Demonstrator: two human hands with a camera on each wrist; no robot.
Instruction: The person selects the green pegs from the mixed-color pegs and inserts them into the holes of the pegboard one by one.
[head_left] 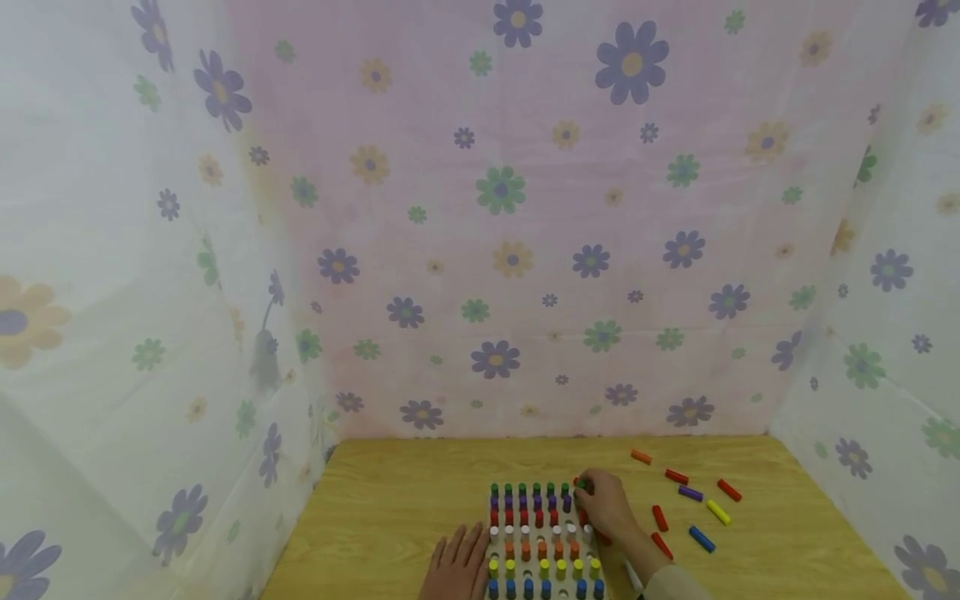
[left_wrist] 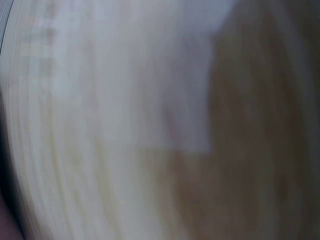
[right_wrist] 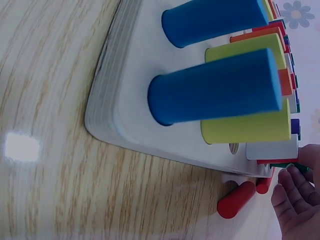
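A pegboard [right_wrist: 131, 107] stands on the table, with rows of blue, yellow, orange, white, red, purple and green pegs upright in it. At its far right corner my right hand [head_left: 604, 505] pinches a green peg [head_left: 581, 484] between thumb and fingers, at the end of the green row. The right wrist view shows the same green peg [right_wrist: 285, 163] by the fingertips, partly hidden. My left hand [head_left: 459, 563] lies with straight fingers at the board's left edge. A few holes in the yellow, orange and blue rows stand bare.
Loose pegs lie right of the board: an orange peg [head_left: 641, 457], a yellow peg [head_left: 718, 512], a blue peg [head_left: 702, 539], a purple peg [head_left: 691, 493] and several red ones. One red peg [right_wrist: 236, 200] lies close beside the board. Flowered sheets [head_left: 525, 317] enclose the table.
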